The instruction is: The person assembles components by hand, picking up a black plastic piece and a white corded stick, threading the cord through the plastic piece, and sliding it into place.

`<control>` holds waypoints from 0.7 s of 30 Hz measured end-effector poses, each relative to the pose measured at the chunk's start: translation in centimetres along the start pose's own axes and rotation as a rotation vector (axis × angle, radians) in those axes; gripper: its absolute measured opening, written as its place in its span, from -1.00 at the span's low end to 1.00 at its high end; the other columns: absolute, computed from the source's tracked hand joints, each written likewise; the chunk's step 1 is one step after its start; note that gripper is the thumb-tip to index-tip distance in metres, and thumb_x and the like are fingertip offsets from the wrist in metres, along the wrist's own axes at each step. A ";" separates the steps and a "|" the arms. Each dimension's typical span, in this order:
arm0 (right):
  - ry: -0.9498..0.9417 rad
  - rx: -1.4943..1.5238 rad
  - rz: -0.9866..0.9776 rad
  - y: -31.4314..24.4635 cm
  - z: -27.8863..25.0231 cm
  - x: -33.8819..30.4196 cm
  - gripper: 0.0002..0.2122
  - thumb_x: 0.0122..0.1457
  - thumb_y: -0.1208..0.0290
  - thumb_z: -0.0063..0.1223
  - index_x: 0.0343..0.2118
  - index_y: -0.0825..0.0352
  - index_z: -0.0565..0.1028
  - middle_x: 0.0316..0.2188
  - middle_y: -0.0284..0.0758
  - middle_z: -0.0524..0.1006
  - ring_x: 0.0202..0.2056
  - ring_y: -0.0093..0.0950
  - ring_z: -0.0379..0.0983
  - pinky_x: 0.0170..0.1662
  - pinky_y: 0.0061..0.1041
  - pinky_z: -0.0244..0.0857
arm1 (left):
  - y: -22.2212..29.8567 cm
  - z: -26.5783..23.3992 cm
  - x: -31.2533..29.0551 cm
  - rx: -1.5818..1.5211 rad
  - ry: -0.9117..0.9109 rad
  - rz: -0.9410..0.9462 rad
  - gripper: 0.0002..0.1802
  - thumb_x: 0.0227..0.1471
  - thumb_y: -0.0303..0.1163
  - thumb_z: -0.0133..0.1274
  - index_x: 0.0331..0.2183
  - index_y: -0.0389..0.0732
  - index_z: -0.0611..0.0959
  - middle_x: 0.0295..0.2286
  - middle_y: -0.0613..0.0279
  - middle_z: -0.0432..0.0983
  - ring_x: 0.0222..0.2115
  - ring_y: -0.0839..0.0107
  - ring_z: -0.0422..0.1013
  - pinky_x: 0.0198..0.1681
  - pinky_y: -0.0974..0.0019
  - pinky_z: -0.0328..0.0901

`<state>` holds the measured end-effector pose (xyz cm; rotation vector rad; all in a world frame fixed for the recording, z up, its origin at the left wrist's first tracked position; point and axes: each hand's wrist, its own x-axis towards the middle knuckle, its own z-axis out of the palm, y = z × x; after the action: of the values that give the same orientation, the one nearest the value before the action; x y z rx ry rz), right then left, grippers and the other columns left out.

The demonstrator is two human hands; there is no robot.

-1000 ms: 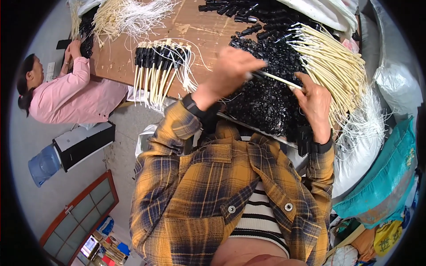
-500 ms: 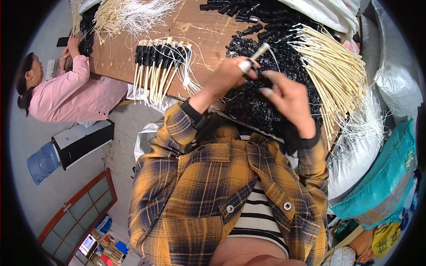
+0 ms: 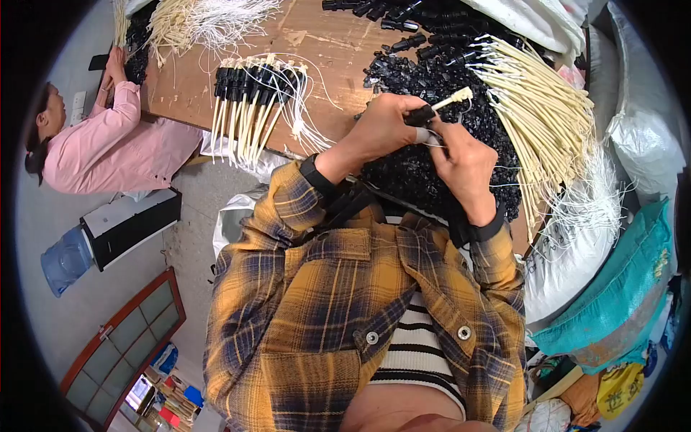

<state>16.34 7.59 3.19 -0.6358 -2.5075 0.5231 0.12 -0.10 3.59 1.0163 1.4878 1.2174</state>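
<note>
My left hand (image 3: 389,129) is closed around a black cylindrical sleeve (image 3: 419,116). A cream tube (image 3: 453,99) sticks out of the sleeve toward the upper right, its end ragged. Against the underside of the sleeve, my right hand (image 3: 468,162) has its thumb and fingers pinched together. Whatever lies between those fingertips is hidden. A white band (image 3: 426,137) shows where the hands meet. Below both hands spreads a heap of small shiny black pieces (image 3: 410,173).
Finished-looking tubes with black sleeves (image 3: 248,93) lie in a row at left. Cream tubes with white wires (image 3: 540,108) are stacked at right; black sleeves (image 3: 439,43) lie behind. A person in pink (image 3: 115,137) works at far left. Sacks (image 3: 604,281) stand at right.
My hands have come together; the right hand moved in to the held sleeve and its fingers closed. The tube has tilted flatter, and the view has shifted slightly.
</note>
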 end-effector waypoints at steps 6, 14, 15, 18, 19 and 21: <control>-0.044 0.265 0.169 1.0 -0.4 -0.3 -0.87 -0.01 0.52 0.16 -0.35 0.30 0.61 -0.74 -0.34 0.40 -0.71 -0.61 0.31 -0.59 -0.60 0.18 | -0.6 -1.6 -0.2 0.437 -0.071 -0.044 -0.67 -0.14 -0.50 0.07 -0.22 -0.20 0.61 -0.46 0.13 0.55 -0.42 0.27 0.48 -0.29 0.27 0.35; 0.007 0.222 0.128 0.5 0.5 0.1 -0.87 -0.02 0.52 0.15 -0.36 0.27 0.60 -0.72 -0.31 0.42 -0.71 -0.55 0.33 -0.59 -0.57 0.21 | -2.5 -1.9 -1.2 0.643 -0.054 0.080 -0.58 -0.11 -0.47 0.06 -0.10 -0.10 0.56 -0.26 0.12 0.55 -0.19 0.09 0.44 -0.17 0.11 0.33; -0.006 0.213 0.122 0.6 0.7 0.0 -0.88 -0.01 0.51 0.15 -0.37 0.27 0.59 -0.70 -0.30 0.43 -0.71 -0.52 0.34 -0.59 -0.56 0.21 | -2.3 -1.8 -1.4 0.680 -0.058 0.087 -0.58 -0.08 -0.48 0.06 -0.08 -0.10 0.55 -0.25 0.13 0.55 -0.20 0.11 0.46 -0.17 0.17 0.33; -0.027 0.217 0.115 0.8 0.9 -0.1 -0.89 0.01 0.49 0.15 -0.36 0.25 0.59 -0.68 -0.29 0.46 -0.68 -0.48 0.39 -0.57 -0.54 0.24 | -1.3 -1.1 -1.5 0.733 -0.069 0.096 -0.58 -0.08 -0.48 0.07 -0.08 -0.07 0.55 -0.21 0.15 0.54 -0.14 0.12 0.44 -0.13 0.14 0.34; -0.030 0.218 0.114 0.7 0.9 -0.1 -0.89 0.01 0.49 0.15 -0.36 0.25 0.59 -0.68 -0.29 0.46 -0.68 -0.48 0.39 -0.57 -0.54 0.24 | -1.4 -1.2 -1.5 0.732 -0.067 0.093 -0.58 -0.08 -0.48 0.07 -0.08 -0.07 0.55 -0.21 0.15 0.54 -0.14 0.12 0.44 -0.13 0.14 0.34; -0.120 0.248 0.169 0.5 0.9 0.0 -0.89 0.04 0.51 0.11 -0.34 0.28 0.57 -0.62 -0.25 0.50 -0.62 -0.44 0.46 -0.53 -0.51 0.28 | -1.6 -1.3 -1.5 0.743 -0.078 0.112 -0.53 -0.08 -0.48 0.06 -0.05 -0.05 0.53 -0.18 0.14 0.54 -0.12 0.13 0.43 -0.11 0.11 0.33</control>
<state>15.97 7.83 2.19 -0.7408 -2.4554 0.9433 -0.92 -2.08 2.34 1.6251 1.8855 0.6729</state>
